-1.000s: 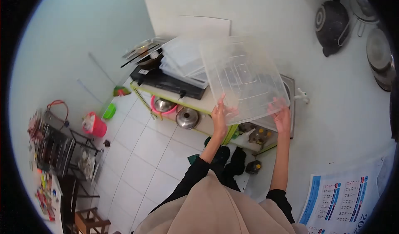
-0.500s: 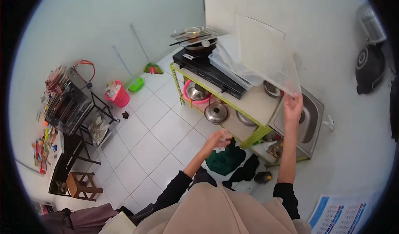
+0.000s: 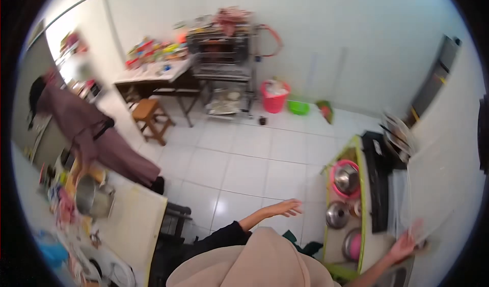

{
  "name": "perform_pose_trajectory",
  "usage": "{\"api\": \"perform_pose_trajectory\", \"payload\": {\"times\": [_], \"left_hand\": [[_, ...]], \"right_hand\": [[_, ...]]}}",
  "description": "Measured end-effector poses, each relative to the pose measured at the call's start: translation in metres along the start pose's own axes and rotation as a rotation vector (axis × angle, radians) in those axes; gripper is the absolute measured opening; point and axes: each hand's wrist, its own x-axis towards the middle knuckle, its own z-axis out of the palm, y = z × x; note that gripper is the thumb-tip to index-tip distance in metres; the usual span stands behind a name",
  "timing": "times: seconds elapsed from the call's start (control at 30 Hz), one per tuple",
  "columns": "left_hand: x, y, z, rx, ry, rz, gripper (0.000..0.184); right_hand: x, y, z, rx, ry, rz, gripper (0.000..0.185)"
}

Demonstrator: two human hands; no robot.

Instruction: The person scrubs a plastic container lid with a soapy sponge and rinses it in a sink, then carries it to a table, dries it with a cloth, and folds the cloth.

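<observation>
My right hand [image 3: 404, 244], smeared by motion, grips the near edge of a large, flat, whitish translucent plastic lid or tray [image 3: 443, 180] at the right. The piece stands tilted beside the wall. Under it, partly covered, a clear plastic container [image 3: 399, 195] rests beside the black gas stove [image 3: 375, 180]. My left hand [image 3: 285, 208] hangs in the air over the floor, fingers stretched out and nothing in them. The metal shelf rack [image 3: 362, 221] with yellow-green edges lies between my two hands.
Pots [image 3: 337, 214] and a pink basin [image 3: 334, 180] sit on the rack's lower level. At the left, another person [image 3: 97, 119] stands by a table [image 3: 135, 226] with a large metal bowl [image 3: 90, 195]. A wooden stool [image 3: 147, 111], oven [image 3: 219, 52] and pink bin [image 3: 275, 101] stand farther back.
My view has swung left, bringing the other person and their table into sight. My right hand still holds the translucent piece. My left hand's fingers are now stretched out.
</observation>
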Motion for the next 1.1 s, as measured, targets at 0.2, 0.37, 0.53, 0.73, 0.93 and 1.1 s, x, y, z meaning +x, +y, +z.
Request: {"api": "perform_pose_trajectory", "payload": {"times": [0.2, 0.37, 0.53, 0.73, 0.93, 1.1], "left_hand": [[-0.06, 0.13, 0.021, 0.069, -0.086, 0.482, 0.077], [-0.061, 0.162, 0.004, -0.175, 0.334, 1.041, 0.082], [-0.089, 0.177, -0.081, -0.613, 0.672, 1.237, 0.079], [-0.168, 0.169, -0.237, -0.218, 1.222, 1.14, 0.081], [-0.202, 0.201, -0.318, -0.015, 1.536, 1.134, 0.091], [-0.19, 0.19, -0.355, -0.283, 1.66, 1.128, 0.093]], "right_hand": [[-0.024, 0.122, 0.073, 0.398, -0.814, 0.49, 0.08], [-0.123, 0.267, 0.149, 0.083, -0.73, 0.898, 0.077], [-0.125, 0.337, 0.258, -0.616, -1.557, 1.046, 0.06], [0.025, 0.487, 0.264, -0.019, -1.451, 1.529, 0.026], [0.055, 0.713, 0.356, -1.144, -1.202, 0.016, 0.02], [-0.059, 0.832, 0.528, -0.841, -1.445, -0.195, 0.019]]}}
